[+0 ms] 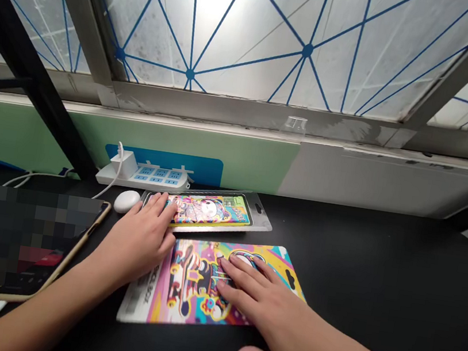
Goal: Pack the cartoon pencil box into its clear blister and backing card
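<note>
My left hand (145, 235) lies with fingers stretched over the left end of a clear plastic blister pack (260, 220), which has a colourful cartoon item (211, 210) inside. Nearer to me, a printed backing card (142, 296) with a cartoon figure and skateboard lies flat on the black table (395, 297). My right hand (264, 302) rests on this card with fingers spread and the thumb out to the side, off the card. The card's right part is partly hidden beneath it. Neither hand grips anything.
A phone or tablet (55, 266), partly blurred, lies at left with a cable plugged in. White earbud case (126, 201) sits beside my left hand. Behind it are a power strip (159, 176) with a white charger (124, 164), a black slanted post (53, 98) and a window.
</note>
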A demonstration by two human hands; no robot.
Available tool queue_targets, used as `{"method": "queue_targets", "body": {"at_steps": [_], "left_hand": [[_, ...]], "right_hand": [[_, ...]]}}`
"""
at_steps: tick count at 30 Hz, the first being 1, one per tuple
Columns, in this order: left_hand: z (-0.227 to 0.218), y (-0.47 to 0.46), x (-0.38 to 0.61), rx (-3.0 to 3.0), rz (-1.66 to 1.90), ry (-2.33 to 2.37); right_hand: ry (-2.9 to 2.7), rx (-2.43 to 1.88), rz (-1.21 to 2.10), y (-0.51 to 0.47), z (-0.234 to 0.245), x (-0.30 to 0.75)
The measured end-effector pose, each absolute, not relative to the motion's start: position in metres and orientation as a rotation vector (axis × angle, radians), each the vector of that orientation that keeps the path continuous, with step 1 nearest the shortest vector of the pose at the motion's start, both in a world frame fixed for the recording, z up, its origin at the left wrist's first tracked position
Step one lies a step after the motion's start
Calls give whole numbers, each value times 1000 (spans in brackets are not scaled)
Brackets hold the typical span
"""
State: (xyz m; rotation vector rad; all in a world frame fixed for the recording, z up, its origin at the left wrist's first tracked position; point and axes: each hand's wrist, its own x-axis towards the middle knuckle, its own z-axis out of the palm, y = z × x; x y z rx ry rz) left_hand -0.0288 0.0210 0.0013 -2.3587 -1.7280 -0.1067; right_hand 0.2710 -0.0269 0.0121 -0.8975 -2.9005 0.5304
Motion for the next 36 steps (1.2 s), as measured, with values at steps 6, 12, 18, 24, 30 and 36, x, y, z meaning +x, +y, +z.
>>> {"method": "queue_targets", "body": {"at_steps": [6,12,18,24,30,36], "left_hand": [[-4,23,-29,-2353,-170,-1774],[-5,25,-29,-2370,-122,-1808],[-4,27,-30,-2400,-228,-1889],[3,29,-33,-2574,-361,-1849],[19,20,-29,-2711,-558,-1837],[12,13,-25,-2705,-565,-1775]], "right_hand": [[-2585,-1003,448,-20,-4,278],[-2441,-1319,125,-9,-16,282],[-2463,-1335,159,-8,-12,281],[-2207,-1264,231,-5,-4,290],[-2253,-1759,488,39,19,344],[-2257,-1656,415,53,15,357]]}}
